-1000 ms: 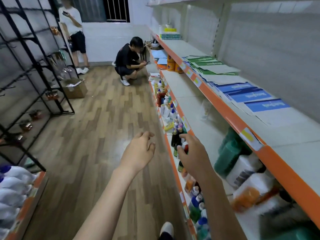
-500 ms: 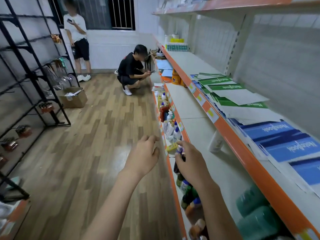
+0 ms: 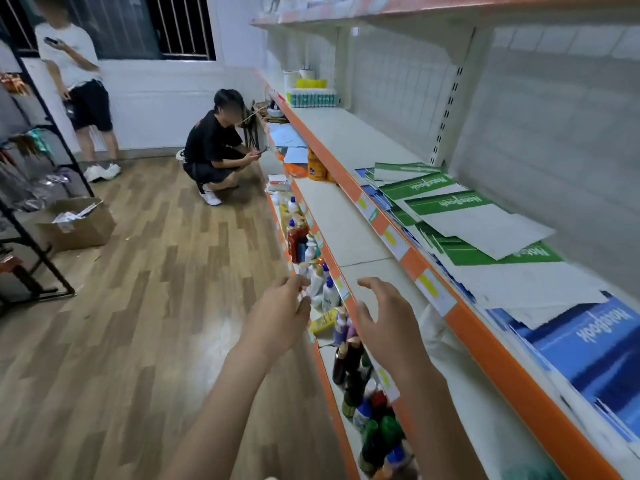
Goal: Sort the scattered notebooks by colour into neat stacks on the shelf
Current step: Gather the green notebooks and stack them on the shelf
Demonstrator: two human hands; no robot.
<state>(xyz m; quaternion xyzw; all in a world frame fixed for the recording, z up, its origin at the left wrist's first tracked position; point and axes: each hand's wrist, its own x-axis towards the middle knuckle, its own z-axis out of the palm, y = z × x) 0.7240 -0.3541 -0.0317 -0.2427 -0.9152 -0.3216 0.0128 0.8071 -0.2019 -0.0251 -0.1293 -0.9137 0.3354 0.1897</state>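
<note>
Both hands are raised in front of the shelving and hold nothing. Left hand (image 3: pixel 278 318) sits just below centre, toward 6 o'clock, its fingers loosely curled over the aisle edge of the lowest tier. Right hand (image 3: pixel 389 322) is beside it at about 5 o'clock, fingers spread and gently bent, thumb apart from the rest, hovering in front of the orange edge of the middle tier without touching it.

At 3 o'clock the notebooks lie scattered on the shelf (image 3: pixel 349 133), which is white with an orange front rail. The green notebooks (image 3: pixel 446 202) overlap one another loosely at 2 to 3 o'clock, several tilted at odd angles, with white sheets or backs among them. The blue notebooks (image 3: pixel 588 344) lie nearer, at 4 o'clock, fanned along the rail; a few more blue covers peek out under the green ones.

Below, at 5 to 6 o'clock, bottles (image 3: pixel 313 271) crowd the lowest tier. At 11 o'clock a crouching person (image 3: pixel 214 147) in black holds a phone; at 10 o'clock a standing person (image 3: pixel 74 77) in a white top does likewise. A cardboard box (image 3: pixel 78 225) rests on the wooden floor at 9 o'clock, beside a black metal rack (image 3: pixel 41 188).
</note>
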